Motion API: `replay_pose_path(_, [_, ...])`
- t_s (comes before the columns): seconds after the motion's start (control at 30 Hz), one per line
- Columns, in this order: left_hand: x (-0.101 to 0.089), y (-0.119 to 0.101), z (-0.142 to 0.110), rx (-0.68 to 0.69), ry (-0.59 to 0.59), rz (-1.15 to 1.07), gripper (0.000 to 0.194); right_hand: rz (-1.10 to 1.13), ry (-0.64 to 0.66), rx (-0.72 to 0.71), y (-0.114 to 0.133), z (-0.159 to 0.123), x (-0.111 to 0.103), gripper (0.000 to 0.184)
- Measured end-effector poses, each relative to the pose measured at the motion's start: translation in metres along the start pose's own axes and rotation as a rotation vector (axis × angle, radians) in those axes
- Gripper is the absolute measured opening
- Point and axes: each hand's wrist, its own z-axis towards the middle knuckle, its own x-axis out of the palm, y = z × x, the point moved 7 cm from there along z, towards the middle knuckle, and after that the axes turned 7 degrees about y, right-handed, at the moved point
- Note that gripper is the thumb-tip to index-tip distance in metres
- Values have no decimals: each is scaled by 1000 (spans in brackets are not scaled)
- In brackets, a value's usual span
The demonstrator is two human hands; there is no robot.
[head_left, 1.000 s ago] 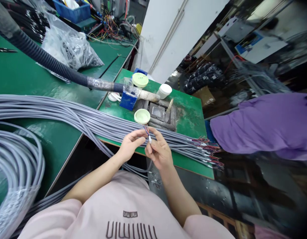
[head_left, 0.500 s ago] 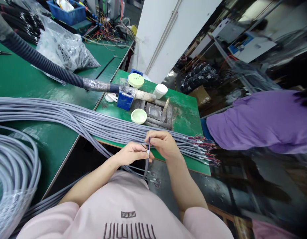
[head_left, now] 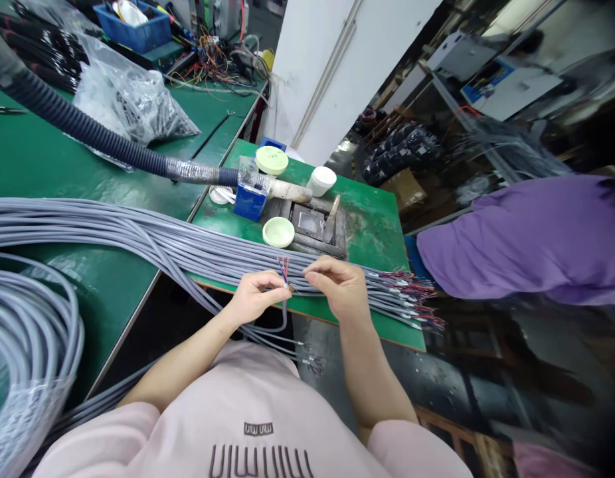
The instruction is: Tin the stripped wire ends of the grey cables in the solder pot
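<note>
My left hand (head_left: pixel 258 295) pinches the end of a grey cable (head_left: pixel 284 315) between thumb and fingers. From its stripped end the thin red, blue and dark wires (head_left: pixel 284 267) fan out upward, above my fingertips. To the right of the wires, my right hand (head_left: pixel 343 287) hovers over the cable bundle, apart from the held cable. Its thumb and index finger are bent toward each other with a small gap, and I see nothing between them. Behind both hands lies the thick bundle of grey cables (head_left: pixel 212 249), with several stripped, coloured wire ends (head_left: pixel 412 289) at the right.
A solder pot (head_left: pixel 310 222) sits in the green table (head_left: pixel 372 212), with a corrugated hose (head_left: pixel 138 153) reaching toward it. Nearby stand a pale green dish (head_left: pixel 278 232), a blue box (head_left: pixel 250 200) and a white jar (head_left: pixel 321 180). A coworker's purple sleeve (head_left: pixel 511 239) is at the right.
My right hand has let go of the wires and moved right. The wires, earlier gathered together, now stand spread. My left hand has risen slightly with the cable end.
</note>
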Motion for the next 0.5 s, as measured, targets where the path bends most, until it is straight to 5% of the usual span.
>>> replay_pose_path(0.3, [10,-1,-4,-57,62,137,19,-467,318,-62,42,23,27,16])
replay_pose_path(0.5, [7,-1,-4,-64,38,107,21,-531,346,-67,42,26,24,14])
